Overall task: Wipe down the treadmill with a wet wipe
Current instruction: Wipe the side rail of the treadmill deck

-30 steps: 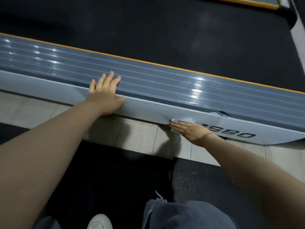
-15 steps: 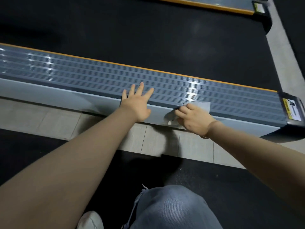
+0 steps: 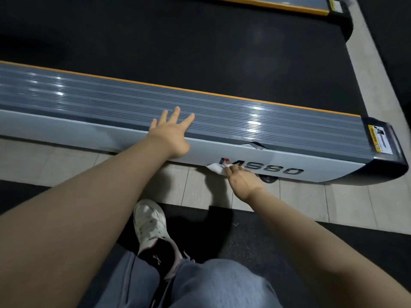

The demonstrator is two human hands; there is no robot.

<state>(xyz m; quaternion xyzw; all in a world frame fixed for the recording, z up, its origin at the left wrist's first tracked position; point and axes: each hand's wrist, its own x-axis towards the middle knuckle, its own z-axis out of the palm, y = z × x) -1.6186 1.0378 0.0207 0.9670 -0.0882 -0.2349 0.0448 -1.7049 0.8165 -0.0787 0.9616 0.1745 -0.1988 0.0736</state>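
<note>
The right hand (image 3: 243,182) pinched the wipe (image 3: 215,168) against the treadmill (image 3: 244,152) side panel's lower edge; the left hand (image 3: 172,135) lay flat, fingers spread. The cracked panel seam could snag the wipe.

Floor, footwear and clothing around the machine

A pale grey tiled floor strip (image 3: 200,190) runs beside a black rubber floor mat (image 3: 255,245) nearer the camera. On the mat stands a white lace-up sneaker with a black heel (image 3: 150,225), and faded blue denim jeans (image 3: 220,285) fill the bottom edge. At top right lies the end of a second grey rail with an orange edge (image 3: 295,5).
</note>
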